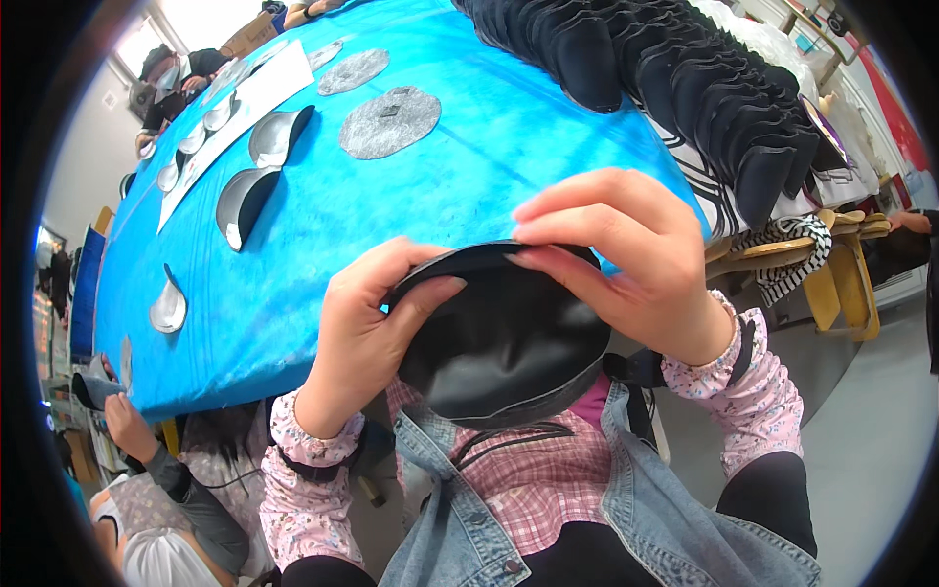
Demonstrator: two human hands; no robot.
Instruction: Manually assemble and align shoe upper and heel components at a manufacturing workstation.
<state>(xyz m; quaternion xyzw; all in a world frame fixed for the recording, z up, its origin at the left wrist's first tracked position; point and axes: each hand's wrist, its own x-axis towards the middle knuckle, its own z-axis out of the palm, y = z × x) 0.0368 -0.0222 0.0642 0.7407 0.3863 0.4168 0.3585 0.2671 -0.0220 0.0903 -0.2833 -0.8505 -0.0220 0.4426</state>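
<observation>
A glossy black, leather-like cupped piece (504,342) with a rounded outline is held up in front of my chest, its hollow side toward me. My left hand (367,328) grips its left edge, thumb on the inside and fingers behind. With thumb and fingertips my right hand (626,259) pinches the far upper rim, near its middle. On the blue-covered table (440,191) beyond lie curved black-and-grey pieces (246,205) and a flat, grey, roundish piece (389,122) with a small dark patch on it.
Long rows of stacked black curved pieces (675,88) fill the far right of the table. A white strip (240,127) carries several cupped pieces. Yellow stools (846,284) stand at the right. Co-workers sit at the far left and near left, one hand (130,428) holding a dark piece.
</observation>
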